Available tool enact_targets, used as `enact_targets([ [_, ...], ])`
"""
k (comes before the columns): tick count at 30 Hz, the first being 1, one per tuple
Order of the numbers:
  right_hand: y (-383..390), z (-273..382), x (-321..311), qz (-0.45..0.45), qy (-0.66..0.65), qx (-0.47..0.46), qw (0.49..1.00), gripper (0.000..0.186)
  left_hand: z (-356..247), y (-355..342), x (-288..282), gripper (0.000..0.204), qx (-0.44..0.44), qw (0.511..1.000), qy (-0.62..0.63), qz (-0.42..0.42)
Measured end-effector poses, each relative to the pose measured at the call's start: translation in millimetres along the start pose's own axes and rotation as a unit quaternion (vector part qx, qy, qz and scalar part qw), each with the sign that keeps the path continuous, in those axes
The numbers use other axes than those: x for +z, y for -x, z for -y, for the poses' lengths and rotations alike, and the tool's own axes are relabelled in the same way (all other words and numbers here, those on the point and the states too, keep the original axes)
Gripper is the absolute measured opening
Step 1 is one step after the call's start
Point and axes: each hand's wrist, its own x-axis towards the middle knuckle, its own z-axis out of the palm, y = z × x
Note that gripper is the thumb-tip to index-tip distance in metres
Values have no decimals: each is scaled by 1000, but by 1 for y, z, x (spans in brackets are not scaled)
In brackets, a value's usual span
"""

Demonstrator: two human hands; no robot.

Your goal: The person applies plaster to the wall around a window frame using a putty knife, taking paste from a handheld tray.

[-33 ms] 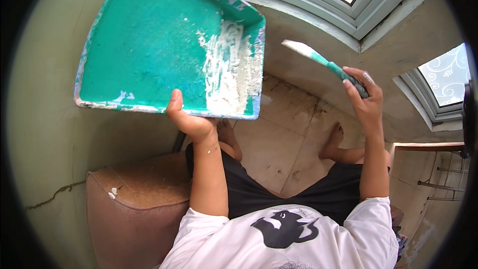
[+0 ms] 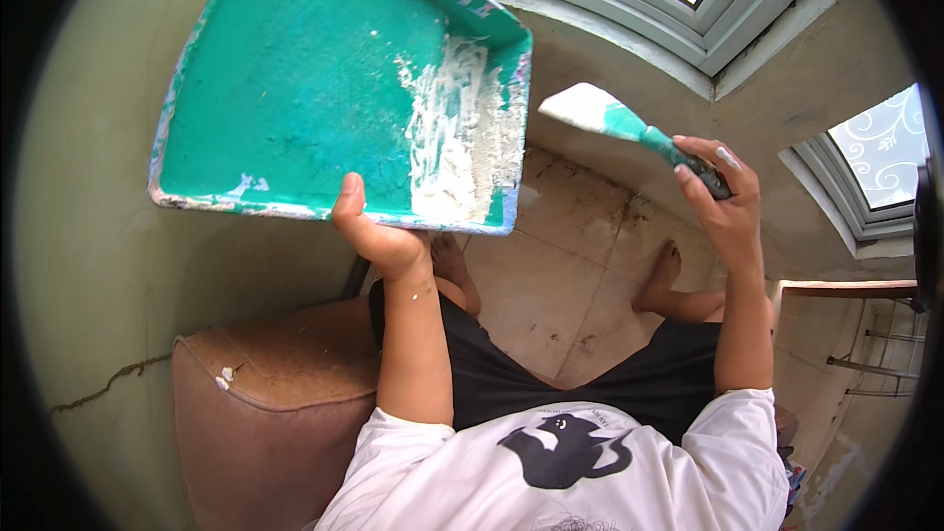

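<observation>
We see the left hand (image 2: 385,251) gripping a green tray (image 2: 285,88) at far left by its near rim. The right hand (image 2: 730,202) holds a putty knife (image 2: 623,122) by its handle, right of the tray. White paste (image 2: 454,152) lies along the tray's right side. Near left, we find a brown padded seat (image 2: 280,442).

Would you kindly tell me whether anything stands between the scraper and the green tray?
Nothing visible does: the right hand holds the scraper apart from the green tray, with an open gap between in this view.
</observation>
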Motion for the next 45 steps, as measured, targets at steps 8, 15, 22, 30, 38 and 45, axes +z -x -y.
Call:
enact_targets([
  [8,-29,83,25,241,195,-203,929,35,-15,-10,-18,57,-4,998,6,62],
  [15,-16,75,73,214,160,-210,941,36,-16,-4,-17,57,3,995,18,94],
  [22,-2,80,70,222,193,-170,940,31,-14,-6,-18,57,-15,998,22,57],
  [30,6,79,69,175,175,-134,960,30,-6,-5,-17,58,7,999,25,23],
  [38,14,62,46,157,110,-100,976,36,-5,-3,-14,59,-1,999,33,20],
  [45,23,37,46,74,-23,-66,995,37,-6,-2,-12,58,-5,999,34,11],
])
